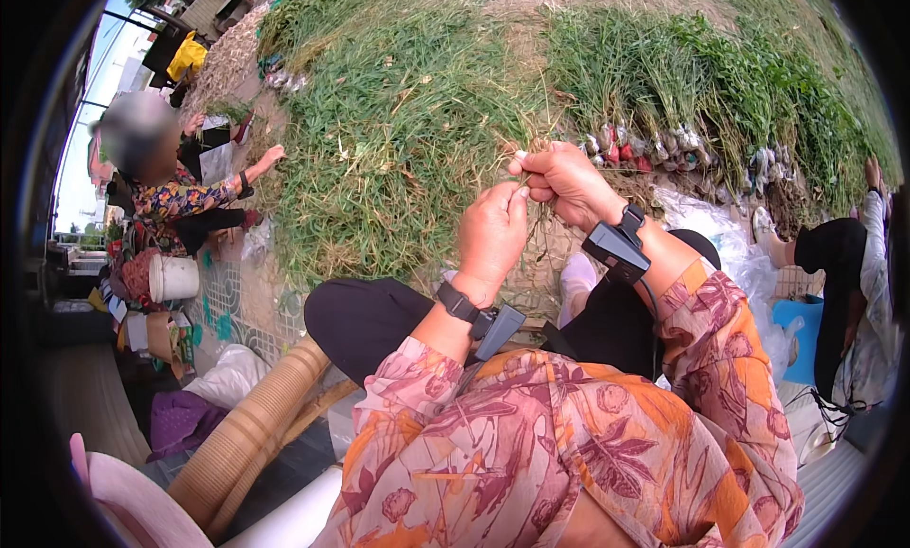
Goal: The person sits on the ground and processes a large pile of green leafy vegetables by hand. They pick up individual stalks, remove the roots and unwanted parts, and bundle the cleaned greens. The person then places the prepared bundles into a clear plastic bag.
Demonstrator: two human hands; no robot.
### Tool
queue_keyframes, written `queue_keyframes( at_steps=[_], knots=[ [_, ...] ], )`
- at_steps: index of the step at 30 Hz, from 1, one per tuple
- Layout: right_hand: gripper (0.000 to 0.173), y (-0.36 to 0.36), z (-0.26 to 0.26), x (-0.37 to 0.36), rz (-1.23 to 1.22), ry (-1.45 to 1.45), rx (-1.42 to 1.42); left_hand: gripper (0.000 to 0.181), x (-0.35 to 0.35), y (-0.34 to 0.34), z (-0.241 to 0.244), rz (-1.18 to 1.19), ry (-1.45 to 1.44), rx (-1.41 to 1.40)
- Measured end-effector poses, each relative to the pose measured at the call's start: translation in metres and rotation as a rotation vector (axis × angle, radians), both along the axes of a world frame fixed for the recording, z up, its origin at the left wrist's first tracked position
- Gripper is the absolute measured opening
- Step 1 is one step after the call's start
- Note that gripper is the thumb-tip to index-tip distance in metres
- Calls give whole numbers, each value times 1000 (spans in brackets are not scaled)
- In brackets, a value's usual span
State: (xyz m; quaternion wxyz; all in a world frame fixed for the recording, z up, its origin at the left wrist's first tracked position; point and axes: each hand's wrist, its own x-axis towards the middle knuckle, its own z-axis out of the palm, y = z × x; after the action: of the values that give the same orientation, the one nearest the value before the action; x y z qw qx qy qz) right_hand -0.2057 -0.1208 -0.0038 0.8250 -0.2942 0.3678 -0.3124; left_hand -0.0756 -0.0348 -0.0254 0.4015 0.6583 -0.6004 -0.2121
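My left hand (494, 228) and my right hand (565, 182) meet in front of me, nearly touching, with fingertips pinched on a small bunch of thin green and dry stems (542, 224). Roots or stem ends hang below the fingers. Both wrists carry black straps with small dark devices. Beyond the hands lies a wide heap of loose grassy plants (384, 164). To the right of it, bundles of green plants (633, 71) lie in a row, their lower ends wrapped in plastic bags (686, 150), some white, some red.
A co-worker in a floral top (178, 196) sits at the left, one hand at the heap. Another person's dark-trousered leg (832, 263) is at the right, near a blue container (798, 327). A white bucket (174, 278), a rolled woven mat (249, 423) and clear plastic sheeting (739, 263) lie around.
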Motion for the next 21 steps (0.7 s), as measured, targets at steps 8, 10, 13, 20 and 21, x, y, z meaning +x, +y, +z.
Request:
queue_keyframes(
  at_steps=[8, 10, 13, 20, 21],
  knots=[
    [18, -24, 21, -29, -171, 67, -215, 16, 7, 23, -18, -108, 275, 272],
    [19, -34, 28, -38, -300, 66, -394, 17, 14, 36, -41, -77, 433, 377],
    [24, -39, 46, -48, -414, -179, -446, 19, 41, 54, -97, -113, 352, 504],
    [21, -57, 31, -58, -343, -283, -196, 20, 128, 60, -229, 134, 239, 774],
    [20, -57, 35, -61, -360, -286, -222, 21, 135, 51, -242, 209, 269, 803]
  ],
)
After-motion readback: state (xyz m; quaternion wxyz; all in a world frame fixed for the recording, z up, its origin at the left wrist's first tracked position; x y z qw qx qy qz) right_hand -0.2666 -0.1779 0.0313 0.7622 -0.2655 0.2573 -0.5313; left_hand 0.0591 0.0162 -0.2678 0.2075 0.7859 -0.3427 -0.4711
